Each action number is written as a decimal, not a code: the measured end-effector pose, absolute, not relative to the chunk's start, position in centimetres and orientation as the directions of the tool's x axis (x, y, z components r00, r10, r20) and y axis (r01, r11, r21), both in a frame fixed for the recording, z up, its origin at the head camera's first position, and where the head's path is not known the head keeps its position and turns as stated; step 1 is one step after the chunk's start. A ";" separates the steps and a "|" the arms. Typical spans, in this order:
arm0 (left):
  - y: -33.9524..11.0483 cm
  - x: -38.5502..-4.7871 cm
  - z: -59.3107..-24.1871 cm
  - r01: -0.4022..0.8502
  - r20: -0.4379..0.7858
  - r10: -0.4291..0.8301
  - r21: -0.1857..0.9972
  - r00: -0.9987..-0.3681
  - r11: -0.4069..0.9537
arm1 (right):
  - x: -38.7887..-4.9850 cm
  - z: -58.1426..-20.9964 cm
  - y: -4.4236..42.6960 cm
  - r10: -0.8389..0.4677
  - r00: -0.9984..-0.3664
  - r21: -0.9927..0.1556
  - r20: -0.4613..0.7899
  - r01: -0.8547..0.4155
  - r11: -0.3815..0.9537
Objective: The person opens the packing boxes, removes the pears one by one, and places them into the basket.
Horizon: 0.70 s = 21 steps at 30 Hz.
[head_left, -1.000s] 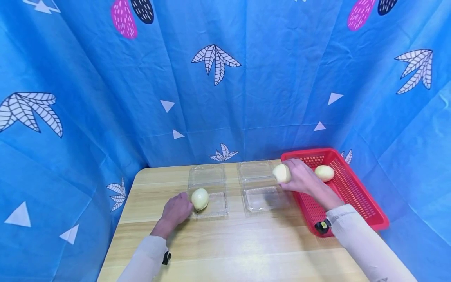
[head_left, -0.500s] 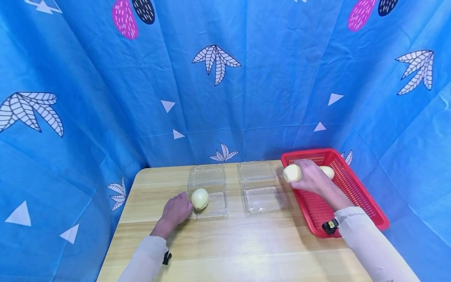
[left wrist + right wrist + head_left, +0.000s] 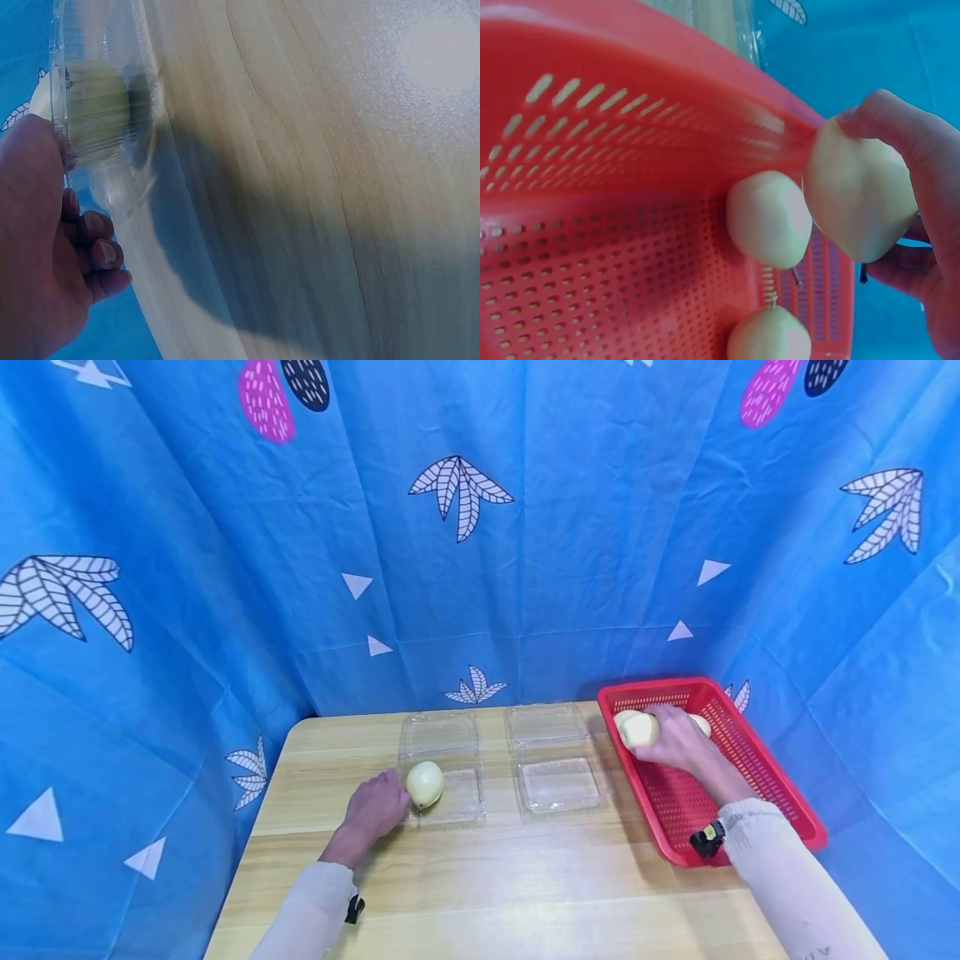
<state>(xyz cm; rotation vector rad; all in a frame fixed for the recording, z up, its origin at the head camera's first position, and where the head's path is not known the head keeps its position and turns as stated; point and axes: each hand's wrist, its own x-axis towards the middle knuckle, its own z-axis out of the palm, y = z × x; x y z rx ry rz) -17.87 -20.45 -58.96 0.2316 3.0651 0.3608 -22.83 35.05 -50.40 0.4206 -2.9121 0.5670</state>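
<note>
A pale yellow pear (image 3: 425, 783) sits in the near half of the left clear plastic container (image 3: 465, 793). My left hand (image 3: 377, 808) is at that container's left side. In the left wrist view, the thumb and curled fingers pinch the container's edge (image 3: 58, 82), with the pear seen through the plastic. Over the far left part of the red basket (image 3: 660, 839), my right hand (image 3: 678, 743) grips another pear (image 3: 859, 191). Below and beside it, in the right wrist view, two pears lie in the basket, one nearer (image 3: 770, 219) and one lower (image 3: 769, 337).
A second open clear container (image 3: 561, 783) lies between the left one and the basket. All stand on a wooden table (image 3: 480, 893). Blue patterned curtain (image 3: 465, 593) hangs behind and at both sides.
My right hand has moved right with its pear, from beside the second container to over the basket. A basket pear beside the held one has come into view. My left hand stays put.
</note>
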 end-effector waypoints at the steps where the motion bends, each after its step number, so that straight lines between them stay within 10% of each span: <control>1: -20.5 -17.8 -58.9 0.142 -0.030 0.153 0.234 -0.988 0.962 | -22.9 -50.5 35.2 -0.241 -0.952 -0.351 0.190 -0.295 0.889; 21: -20.5 -17.8 -59.2 0.134 -0.032 0.147 0.257 -0.989 0.957 | -24.0 -52.7 36.6 -0.256 -0.963 -0.367 0.082 -0.268 0.891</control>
